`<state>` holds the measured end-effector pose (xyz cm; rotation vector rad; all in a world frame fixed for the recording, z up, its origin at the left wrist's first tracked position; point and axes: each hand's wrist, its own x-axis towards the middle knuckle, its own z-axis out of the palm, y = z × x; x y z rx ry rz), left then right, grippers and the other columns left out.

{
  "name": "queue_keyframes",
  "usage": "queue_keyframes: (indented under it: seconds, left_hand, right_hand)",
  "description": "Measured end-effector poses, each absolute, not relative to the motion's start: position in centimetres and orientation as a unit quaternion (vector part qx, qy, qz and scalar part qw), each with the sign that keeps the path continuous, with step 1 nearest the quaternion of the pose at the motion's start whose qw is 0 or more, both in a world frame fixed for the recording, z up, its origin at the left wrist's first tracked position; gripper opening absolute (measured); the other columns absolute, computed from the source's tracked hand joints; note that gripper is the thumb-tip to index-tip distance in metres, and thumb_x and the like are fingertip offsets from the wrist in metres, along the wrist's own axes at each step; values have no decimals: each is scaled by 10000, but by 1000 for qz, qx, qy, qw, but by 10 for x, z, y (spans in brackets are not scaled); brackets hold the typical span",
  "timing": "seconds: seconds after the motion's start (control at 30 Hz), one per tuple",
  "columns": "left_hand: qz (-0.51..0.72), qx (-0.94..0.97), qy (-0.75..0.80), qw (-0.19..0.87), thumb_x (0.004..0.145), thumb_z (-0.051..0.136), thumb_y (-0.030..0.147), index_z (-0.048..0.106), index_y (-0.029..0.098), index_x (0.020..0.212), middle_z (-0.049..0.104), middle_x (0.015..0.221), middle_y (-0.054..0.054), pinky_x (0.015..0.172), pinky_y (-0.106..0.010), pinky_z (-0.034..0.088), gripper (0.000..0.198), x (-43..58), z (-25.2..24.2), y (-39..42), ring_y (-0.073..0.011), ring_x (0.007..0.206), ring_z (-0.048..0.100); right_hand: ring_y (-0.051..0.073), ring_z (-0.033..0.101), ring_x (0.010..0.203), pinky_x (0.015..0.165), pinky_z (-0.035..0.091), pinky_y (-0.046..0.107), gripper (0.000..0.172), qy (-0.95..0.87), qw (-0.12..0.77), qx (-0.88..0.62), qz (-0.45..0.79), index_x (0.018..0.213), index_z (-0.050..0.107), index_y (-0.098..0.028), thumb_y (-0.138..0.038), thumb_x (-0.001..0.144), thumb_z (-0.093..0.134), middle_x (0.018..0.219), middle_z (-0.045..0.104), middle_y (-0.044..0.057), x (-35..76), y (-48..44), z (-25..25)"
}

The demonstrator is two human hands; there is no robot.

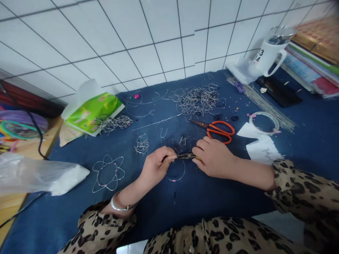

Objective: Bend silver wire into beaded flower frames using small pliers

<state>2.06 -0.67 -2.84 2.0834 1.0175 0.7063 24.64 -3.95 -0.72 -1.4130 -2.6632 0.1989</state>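
Note:
My left hand [156, 165] pinches a thin wire loop [177, 176] that curves down onto the blue cloth [201, 197] and carries a small pink bead. My right hand [213, 157] is closed on small pliers [185, 156], whose jaws meet the wire at my left fingertips. Both hands rest low over the cloth, close together. A finished wire flower shape [108, 173] with pink beads lies to the left of my left hand. Orange-handled scissors [218, 129] lie just behind my right hand.
A heap of bent wire pieces [197, 99] lies at the back, smaller tangles [141, 145] nearer. A green tissue pack [91, 113], a clear plastic bag [31, 174], a wire coil [264, 122], straight wires [265, 104], white paper [261, 144], a mug [270, 53] and stacked books [312, 60] surround the cloth.

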Motion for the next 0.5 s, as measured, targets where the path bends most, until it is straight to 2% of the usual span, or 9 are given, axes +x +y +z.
queue_keyframes:
  seconds: [0.5]
  left_hand:
    - [276, 829, 355, 331, 866, 502, 162, 564, 173, 800, 621, 821, -36, 711, -258, 452, 91, 19, -29, -8, -136, 791, 590]
  right_hand:
    - [209, 414, 817, 725, 356, 346, 239, -875, 72, -471, 88, 861, 548, -153, -347, 857, 408, 888, 513, 99, 248, -39, -7]
